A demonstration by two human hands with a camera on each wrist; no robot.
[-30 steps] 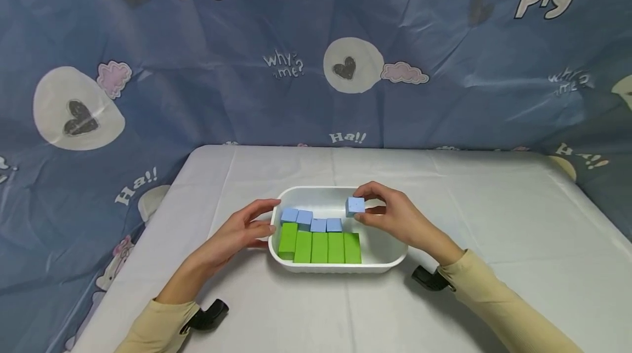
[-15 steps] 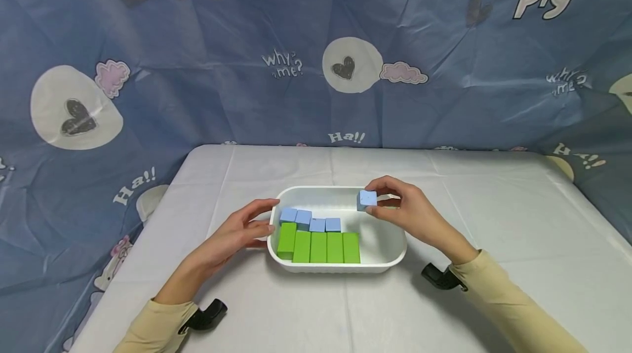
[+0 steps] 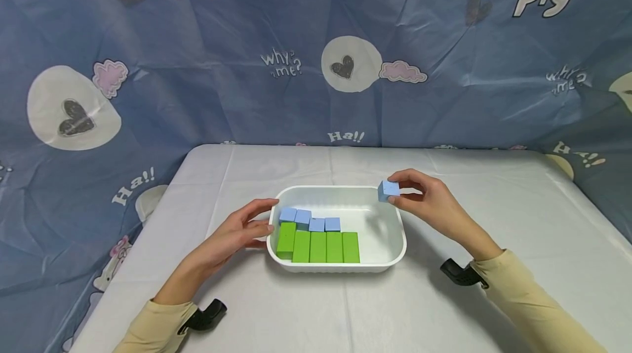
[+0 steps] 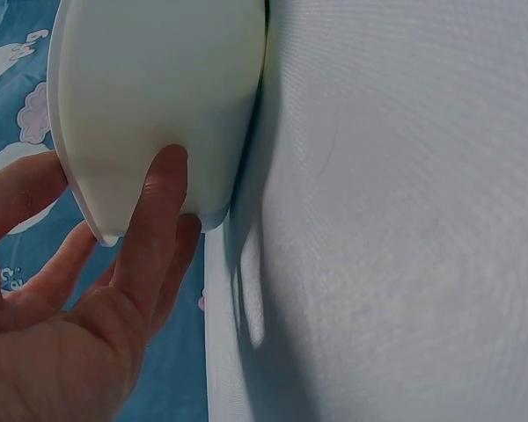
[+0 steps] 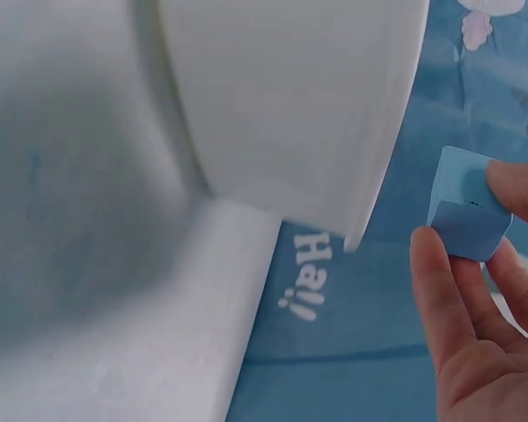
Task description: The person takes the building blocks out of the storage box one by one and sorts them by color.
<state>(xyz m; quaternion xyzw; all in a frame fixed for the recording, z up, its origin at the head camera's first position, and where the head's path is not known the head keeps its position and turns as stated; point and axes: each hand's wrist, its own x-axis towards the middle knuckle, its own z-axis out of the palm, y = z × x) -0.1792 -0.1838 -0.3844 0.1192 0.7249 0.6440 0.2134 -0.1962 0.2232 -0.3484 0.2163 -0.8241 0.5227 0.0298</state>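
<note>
A white plastic tub [image 3: 336, 268] stands on the table, holding a row of green rectangular blocks [image 3: 318, 247] with several small light-blue cubes [image 3: 317, 225] behind them. At the tub's left end, my left hand [image 3: 241, 228] touches the rim and outer wall with extended, spread fingers, as the left wrist view also shows. My right hand [image 3: 429, 202] pinches another light-blue cube [image 3: 388, 191] between thumb and fingers, above the tub's far right corner. In the right wrist view this cube [image 5: 469, 207] appears just beyond the tub's rim.
White cloth [image 3: 316, 309] covers the table around the tub. A blue printed sheet [image 3: 237, 100] hangs behind the table's far edge. Black wrist mounts [image 3: 461, 273] project under both forearms.
My right hand has carried the pinched cube rightward and slightly away, from over the tub's middle to its far right corner. The left hand and the tub have barely moved.
</note>
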